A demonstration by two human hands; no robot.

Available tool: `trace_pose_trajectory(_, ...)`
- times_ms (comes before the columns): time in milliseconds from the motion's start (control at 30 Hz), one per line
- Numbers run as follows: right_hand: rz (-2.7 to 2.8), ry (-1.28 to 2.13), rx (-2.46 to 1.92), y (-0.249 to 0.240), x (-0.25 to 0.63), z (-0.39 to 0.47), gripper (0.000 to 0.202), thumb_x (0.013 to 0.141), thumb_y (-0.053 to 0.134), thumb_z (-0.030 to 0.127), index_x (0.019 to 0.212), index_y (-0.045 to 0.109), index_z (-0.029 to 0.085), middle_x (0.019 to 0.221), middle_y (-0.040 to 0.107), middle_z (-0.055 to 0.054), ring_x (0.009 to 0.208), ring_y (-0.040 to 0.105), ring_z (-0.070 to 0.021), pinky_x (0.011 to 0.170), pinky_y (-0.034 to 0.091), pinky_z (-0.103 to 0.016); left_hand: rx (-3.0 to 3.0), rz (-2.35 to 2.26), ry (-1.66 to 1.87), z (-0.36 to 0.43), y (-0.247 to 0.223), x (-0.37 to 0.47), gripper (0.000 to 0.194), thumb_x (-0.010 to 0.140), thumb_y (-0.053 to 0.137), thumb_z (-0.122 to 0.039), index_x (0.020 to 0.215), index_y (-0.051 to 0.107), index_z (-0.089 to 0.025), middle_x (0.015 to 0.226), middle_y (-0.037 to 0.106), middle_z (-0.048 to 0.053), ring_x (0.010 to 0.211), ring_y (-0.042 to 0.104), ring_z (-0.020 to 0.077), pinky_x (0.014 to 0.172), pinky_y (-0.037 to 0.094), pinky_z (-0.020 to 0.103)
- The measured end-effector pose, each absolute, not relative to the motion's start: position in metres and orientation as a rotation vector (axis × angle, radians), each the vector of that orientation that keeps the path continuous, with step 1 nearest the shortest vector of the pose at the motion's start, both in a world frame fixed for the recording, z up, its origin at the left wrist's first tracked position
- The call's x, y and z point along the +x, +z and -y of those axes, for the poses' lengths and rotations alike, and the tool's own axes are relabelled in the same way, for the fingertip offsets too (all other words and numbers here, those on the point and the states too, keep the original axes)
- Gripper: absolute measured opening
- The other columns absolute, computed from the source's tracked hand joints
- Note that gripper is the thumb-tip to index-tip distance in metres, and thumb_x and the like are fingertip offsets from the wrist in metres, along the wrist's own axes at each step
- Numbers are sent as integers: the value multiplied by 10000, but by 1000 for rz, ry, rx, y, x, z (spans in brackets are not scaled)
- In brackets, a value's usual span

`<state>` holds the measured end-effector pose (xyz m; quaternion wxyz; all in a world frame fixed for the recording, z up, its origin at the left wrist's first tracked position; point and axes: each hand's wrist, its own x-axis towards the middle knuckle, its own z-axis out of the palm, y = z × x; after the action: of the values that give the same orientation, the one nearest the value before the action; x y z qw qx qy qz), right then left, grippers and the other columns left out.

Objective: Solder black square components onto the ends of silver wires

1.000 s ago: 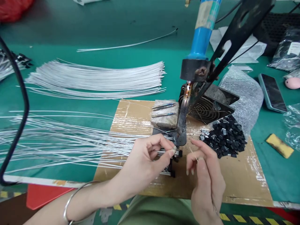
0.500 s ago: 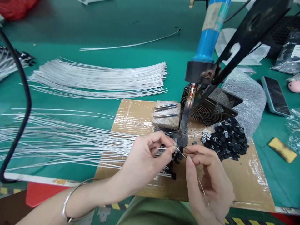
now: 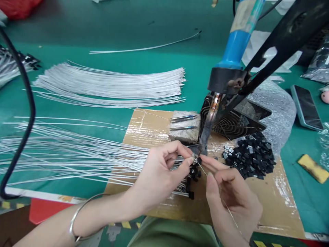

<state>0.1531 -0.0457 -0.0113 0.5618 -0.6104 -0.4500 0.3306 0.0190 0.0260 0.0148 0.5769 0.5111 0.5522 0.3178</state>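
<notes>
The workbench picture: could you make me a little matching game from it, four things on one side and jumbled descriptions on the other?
Things:
1. Phone
2. Thin wire
3. Sponge
4. Small pieces

Descriptions:
A. Yellow, with dark marks
B. Black, heaped partly on the cardboard
C. Dark screen, pale blue-green edge
D. Running through the right hand

Right pairs: 1-C, 2-D, 3-A, 4-B
</notes>
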Motion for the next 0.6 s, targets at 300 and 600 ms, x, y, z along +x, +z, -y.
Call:
trace_pose_trajectory(300,1001,854,-1325,-15,158,40,190,931,654,117,780,615,225,1169,805,-20,1096,773,-145,1009,598,-221,1225,-1311,780,-30,18,21,97,775,660,-233,706,648,-167,821,715,41,666,599,138,586,439,260)
trace_pose_trajectory(600,1063,831,-1305,-14,162,33,181,928,666,112,783,612,208,1173,806,-92,1076,788,-218,958,647,-315,1197,-1295,819,-34,21,23,84,776,676,-191,702,649,-163,802,708,24,688,600,125,637,464,244)
